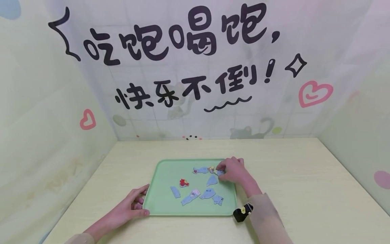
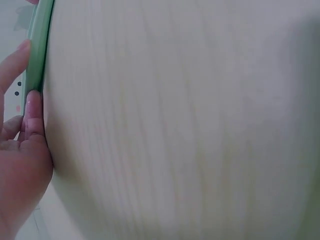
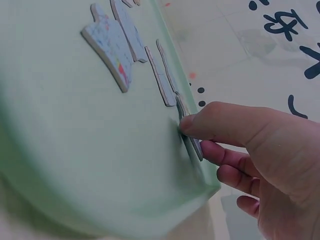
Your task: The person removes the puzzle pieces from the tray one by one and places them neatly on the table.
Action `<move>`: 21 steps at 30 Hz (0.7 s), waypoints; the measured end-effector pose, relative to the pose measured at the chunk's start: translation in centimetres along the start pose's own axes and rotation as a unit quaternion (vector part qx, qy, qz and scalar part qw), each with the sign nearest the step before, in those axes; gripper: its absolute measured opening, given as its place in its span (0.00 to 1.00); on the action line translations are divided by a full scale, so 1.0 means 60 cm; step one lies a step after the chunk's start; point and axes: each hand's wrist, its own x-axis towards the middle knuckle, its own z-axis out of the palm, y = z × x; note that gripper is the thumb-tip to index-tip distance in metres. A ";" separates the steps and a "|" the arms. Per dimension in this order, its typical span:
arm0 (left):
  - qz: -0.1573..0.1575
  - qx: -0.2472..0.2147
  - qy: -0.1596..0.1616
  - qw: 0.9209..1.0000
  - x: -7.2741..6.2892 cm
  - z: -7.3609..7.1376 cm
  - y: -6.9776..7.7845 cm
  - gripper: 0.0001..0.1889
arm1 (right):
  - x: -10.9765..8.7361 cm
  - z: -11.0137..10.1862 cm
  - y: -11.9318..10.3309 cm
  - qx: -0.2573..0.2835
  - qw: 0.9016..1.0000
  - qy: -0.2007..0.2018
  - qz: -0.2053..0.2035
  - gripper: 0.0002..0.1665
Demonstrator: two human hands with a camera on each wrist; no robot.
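Pinching a flat piece point(image 1: 220, 173) at the far right of a green tray point(image 1: 167, 167), the right hand point(image 1: 235, 171) holds it lengthwise, left-to-right along the rim. It looks blue, partly hidden. The left hand point(image 1: 129, 207) grips the tray's side.

Light-green, rounded rectangular tray with a raised rim point(image 1: 164, 203), long sides running left to right — flat, irregular, printed pale-blue pieces point(image 1: 208, 194) lie loose across its floor. A red-and-yellow printed piece point(image 1: 183, 183) lies near the tray's middle; a thin, pale-blue printed piece point(image 1: 220, 173) — pinched — sits by its far right corner.
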 end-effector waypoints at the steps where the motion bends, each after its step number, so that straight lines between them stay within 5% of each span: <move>1: -0.002 0.001 0.001 1.000 0.000 0.000 -0.001 0.50 | 0.000 0.000 0.002 0.005 1.000 0.001 -0.001 0.18; 21: 0.008 -0.012 0.006 1.000 0.002 0.000 -0.011 0.50 | 0.010 -0.028 0.040 0.023 0.996 0.042 -0.074 0.19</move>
